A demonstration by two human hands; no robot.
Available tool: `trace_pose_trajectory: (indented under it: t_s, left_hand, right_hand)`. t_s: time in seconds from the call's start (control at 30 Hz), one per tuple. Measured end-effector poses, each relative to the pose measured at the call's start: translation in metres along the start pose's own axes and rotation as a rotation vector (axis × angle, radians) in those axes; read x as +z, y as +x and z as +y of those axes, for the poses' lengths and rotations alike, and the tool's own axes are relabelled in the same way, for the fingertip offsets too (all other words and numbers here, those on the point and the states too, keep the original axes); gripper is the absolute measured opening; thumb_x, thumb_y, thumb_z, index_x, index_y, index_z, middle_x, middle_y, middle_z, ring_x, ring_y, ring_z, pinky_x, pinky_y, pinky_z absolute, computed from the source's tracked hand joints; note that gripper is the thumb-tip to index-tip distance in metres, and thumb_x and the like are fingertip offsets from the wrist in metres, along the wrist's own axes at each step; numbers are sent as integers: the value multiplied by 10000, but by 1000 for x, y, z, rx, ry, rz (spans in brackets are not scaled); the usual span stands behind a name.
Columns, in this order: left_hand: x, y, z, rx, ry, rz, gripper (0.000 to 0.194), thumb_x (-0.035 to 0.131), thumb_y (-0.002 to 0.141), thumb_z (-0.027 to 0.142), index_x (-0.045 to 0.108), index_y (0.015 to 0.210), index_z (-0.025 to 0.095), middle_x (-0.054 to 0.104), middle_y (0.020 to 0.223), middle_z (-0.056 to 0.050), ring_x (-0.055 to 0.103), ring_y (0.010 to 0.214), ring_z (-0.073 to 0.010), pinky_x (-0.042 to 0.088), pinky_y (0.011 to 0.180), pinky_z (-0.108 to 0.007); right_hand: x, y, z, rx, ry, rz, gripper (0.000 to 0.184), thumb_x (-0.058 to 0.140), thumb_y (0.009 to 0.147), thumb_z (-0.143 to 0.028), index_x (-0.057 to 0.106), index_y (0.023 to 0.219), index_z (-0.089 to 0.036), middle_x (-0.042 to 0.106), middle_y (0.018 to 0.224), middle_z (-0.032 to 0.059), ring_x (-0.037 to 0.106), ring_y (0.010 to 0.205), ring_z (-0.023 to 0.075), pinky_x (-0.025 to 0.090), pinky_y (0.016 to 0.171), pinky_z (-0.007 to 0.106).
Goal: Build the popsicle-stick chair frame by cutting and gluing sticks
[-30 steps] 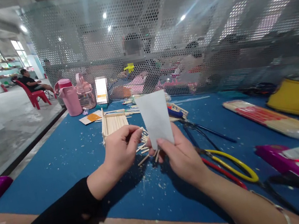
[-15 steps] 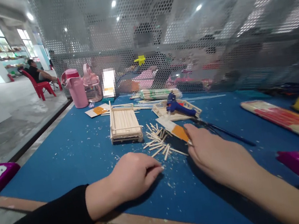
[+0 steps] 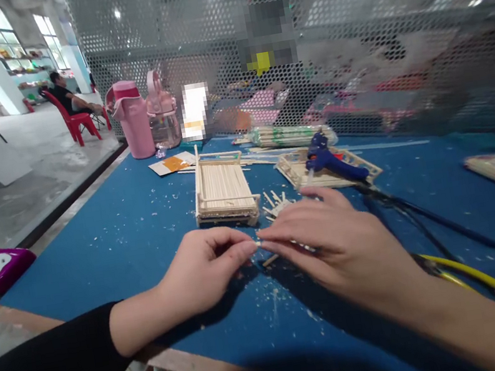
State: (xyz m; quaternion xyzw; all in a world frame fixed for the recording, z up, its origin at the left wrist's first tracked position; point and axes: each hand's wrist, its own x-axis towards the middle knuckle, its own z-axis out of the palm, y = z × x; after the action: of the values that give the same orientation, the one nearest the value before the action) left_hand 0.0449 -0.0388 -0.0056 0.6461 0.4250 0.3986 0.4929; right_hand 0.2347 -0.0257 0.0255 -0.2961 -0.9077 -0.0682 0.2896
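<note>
My left hand (image 3: 212,258) is closed, pinching a tiny piece of wooden stick (image 3: 258,244) between thumb and fingertips. Opposite it, my right hand (image 3: 332,234) is pinched at the other end of that piece, thumb and forefinger together and the rest loosely bent. Just behind the fingers lies a pile of short cut sticks (image 3: 276,201), mostly covered by my right hand. A small bed-like frame of wooden sticks (image 3: 223,186) stands beyond my left hand. Further right, a blue glue gun (image 3: 336,165) rests on a second stick frame (image 3: 290,172).
A bundle of sticks in plastic (image 3: 289,134) lies before the perforated metal screen (image 3: 184,31). Back left stand a pink jug (image 3: 137,125), a clear bottle (image 3: 164,123) and a card with an orange patch (image 3: 172,163). Yellow tool handles (image 3: 493,290) lie by my right forearm.
My right hand has moved left to meet my left hand's fingertips. The orange-and-white card it held is out of sight. The view has shifted, and the yellow handles now show.
</note>
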Motion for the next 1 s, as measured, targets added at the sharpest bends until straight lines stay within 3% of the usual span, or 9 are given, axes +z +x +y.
trace_pose_trajectory:
  t_s: [0.23, 0.4, 0.5, 0.6, 0.63, 0.7, 0.77, 0.9, 1.0]
  left_hand:
    - [-3, 1, 6, -52, -170, 28, 187, 574, 823, 276, 601, 705, 134, 525, 563, 42, 456, 459, -42, 368, 437, -148]
    - [-6, -2, 7, 23, -61, 14, 173, 525, 845, 246, 636, 758, 146, 590, 608, 12, 520, 475, -64, 414, 451, -168]
    - [-21, -2, 1, 107, 90, 219, 187, 491, 874, 260, 641, 849, 151, 602, 630, 7, 516, 475, -69, 427, 469, -184]
    - [-41, 3, -12, 48, 242, 437, 176, 469, 882, 236, 621, 907, 151, 621, 706, -21, 543, 564, -97, 438, 506, -202]
    - [-46, 6, -16, 26, 340, 430, 131, 527, 839, 191, 621, 917, 143, 645, 802, -44, 561, 638, -110, 465, 575, -223]
    - [-51, 13, -23, 36, 487, 374, 376, 683, 715, 157, 593, 1079, 131, 630, 1022, -91, 567, 747, -132, 490, 708, -282]
    - [-49, 21, -25, 91, 585, 266, 474, 718, 696, 168, 583, 1150, 140, 605, 1053, -94, 554, 759, -138, 481, 760, -319]
    - [-35, 37, -18, 132, 684, 125, 165, 638, 787, 205, 679, 939, 155, 622, 776, -30, 524, 674, -146, 433, 653, -291]
    - [-27, 44, -10, 115, 747, 64, 110, 645, 778, 216, 695, 859, 162, 606, 684, -13, 496, 604, -140, 376, 573, -269]
  right_hand:
    - [4, 18, 3, -110, 92, 37, 121, 552, 862, -148, 658, 848, -204, 713, 731, -10, 647, 685, 128, 401, 892, 387]
    - [2, 20, 8, -194, 24, 30, 151, 507, 877, -167, 641, 854, -233, 709, 747, 6, 655, 716, 155, 432, 877, 397]
    - [6, 24, 16, -127, 14, 54, 152, 508, 879, -212, 652, 843, -243, 719, 831, 45, 658, 799, 194, 482, 804, 393]
    - [18, 28, 28, -28, 11, 16, 168, 504, 878, -231, 666, 835, -217, 702, 1048, 102, 645, 963, 234, 512, 789, 404]
    - [22, 29, 31, -9, 25, -11, 176, 497, 879, -228, 667, 838, -207, 696, 1076, 110, 642, 987, 236, 515, 799, 406]
    - [28, 30, 35, 16, 75, -49, 183, 486, 878, -219, 664, 841, -194, 716, 1002, 101, 661, 936, 218, 526, 776, 378]
    - [30, 29, 37, 44, 113, -59, 180, 482, 875, -212, 654, 824, -191, 722, 864, 72, 670, 816, 187, 528, 714, 331]
    - [19, 24, 42, 98, 125, -67, 164, 496, 862, -203, 633, 773, -188, 691, 763, 45, 633, 692, 149, 496, 633, 279]
    - [10, 16, 45, 117, 136, -89, 144, 519, 850, -207, 635, 765, -193, 683, 744, 37, 623, 678, 145, 486, 621, 272]
